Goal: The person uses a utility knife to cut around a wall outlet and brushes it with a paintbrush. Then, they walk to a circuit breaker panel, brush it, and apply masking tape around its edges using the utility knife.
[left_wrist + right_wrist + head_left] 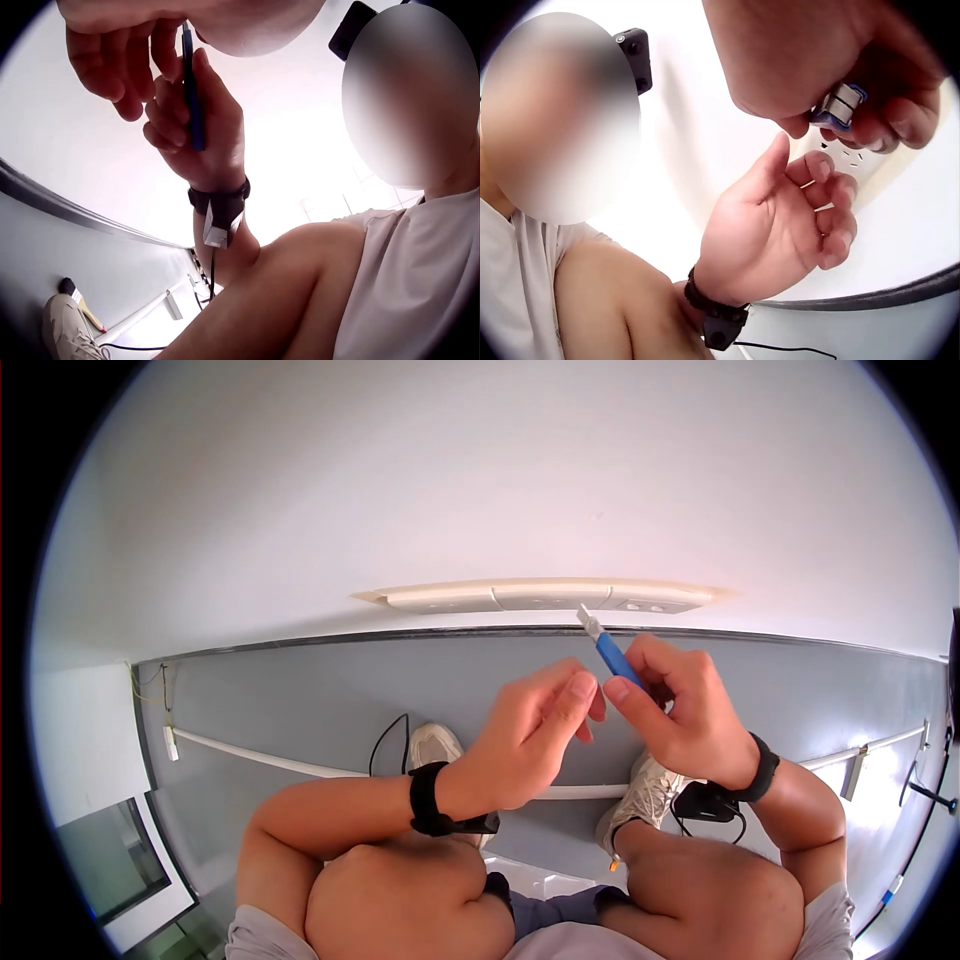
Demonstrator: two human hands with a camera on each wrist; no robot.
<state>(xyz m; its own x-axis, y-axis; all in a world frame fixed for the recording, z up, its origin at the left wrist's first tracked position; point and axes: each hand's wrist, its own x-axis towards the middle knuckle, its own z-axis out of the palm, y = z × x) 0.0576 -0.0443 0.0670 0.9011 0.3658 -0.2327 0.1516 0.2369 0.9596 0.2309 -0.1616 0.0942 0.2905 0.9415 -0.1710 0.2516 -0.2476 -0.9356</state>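
Note:
My right hand (690,710) grips a blue utility knife (617,660), its pale metal end pointing up and away toward the wall. In the right wrist view the metal-lined end of the knife's handle shows under the curled fingers. My left hand (535,732) is just left of the knife, with loosely bent fingers and nothing in them. Its palm and spread fingers show in the right wrist view, below the right hand. Beyond both hands, a long white socket panel (550,597) is set low in the wall, with tan masking tape (372,598) round its edge.
A dark strip (480,631) runs along the wall's foot. White pipe (270,761) crosses the grey floor by the shoes (436,744). A black device (706,802) with a cable lies beside the right shoe. A paintbrush (84,306) lies near a shoe in the left wrist view.

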